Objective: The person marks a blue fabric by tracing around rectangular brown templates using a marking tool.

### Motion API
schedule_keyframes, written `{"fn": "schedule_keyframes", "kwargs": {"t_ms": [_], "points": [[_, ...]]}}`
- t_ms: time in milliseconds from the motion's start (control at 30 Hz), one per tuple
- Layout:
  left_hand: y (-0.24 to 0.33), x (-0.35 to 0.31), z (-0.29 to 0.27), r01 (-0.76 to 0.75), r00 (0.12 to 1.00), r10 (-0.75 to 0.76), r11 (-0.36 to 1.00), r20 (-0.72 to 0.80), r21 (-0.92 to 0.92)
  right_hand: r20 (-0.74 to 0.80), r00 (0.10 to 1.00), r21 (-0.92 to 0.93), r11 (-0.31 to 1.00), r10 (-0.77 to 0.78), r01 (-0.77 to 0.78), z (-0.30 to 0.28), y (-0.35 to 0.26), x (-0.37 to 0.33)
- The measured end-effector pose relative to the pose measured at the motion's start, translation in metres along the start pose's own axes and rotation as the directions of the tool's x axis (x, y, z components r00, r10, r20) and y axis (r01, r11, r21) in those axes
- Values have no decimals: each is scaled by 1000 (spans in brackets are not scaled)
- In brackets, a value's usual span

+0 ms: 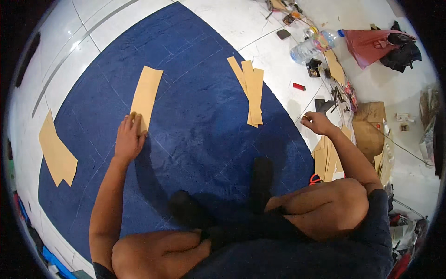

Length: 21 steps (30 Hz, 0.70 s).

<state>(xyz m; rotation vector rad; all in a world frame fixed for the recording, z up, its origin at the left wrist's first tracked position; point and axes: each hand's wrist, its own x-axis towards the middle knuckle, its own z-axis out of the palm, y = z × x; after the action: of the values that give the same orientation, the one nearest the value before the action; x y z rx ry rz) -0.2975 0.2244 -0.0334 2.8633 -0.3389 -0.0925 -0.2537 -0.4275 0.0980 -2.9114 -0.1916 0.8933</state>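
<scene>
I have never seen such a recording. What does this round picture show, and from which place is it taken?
There is no machine here, only a person's two bare hands. The wide camera, worn on the head, looks down and bends straight edges. On the tiled floor lies a dark blue sheet with pale lines. The left hand rests on a tan strip; overlapping strips and an angled tan piece lie nearby. The right hand is pinched, perhaps around something too small to identify.

Around the clear plastic bottle, you have a red bag just to its right, a black bag farther right, a small red object nearer you, and a dark flat piece to its left.
</scene>
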Motion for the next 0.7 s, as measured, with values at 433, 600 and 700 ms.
{"fn": "schedule_keyframes", "kwargs": {"t_ms": [433, 600, 700], "points": [[83, -24, 10, -129, 991, 130, 948, -16, -292, -21, 998, 68, 996, 62, -60, 14, -12, -17], [44, -15, 18, -37, 982, 23, 997, -187, -75, 9, 999, 100, 994, 37, -37, 14, -25, -13], [34, -16, 17, -46, 993, 40, 998, -110, -54, 51, 998, 86, 995, 45, -49, 13, -32, -4]]}}
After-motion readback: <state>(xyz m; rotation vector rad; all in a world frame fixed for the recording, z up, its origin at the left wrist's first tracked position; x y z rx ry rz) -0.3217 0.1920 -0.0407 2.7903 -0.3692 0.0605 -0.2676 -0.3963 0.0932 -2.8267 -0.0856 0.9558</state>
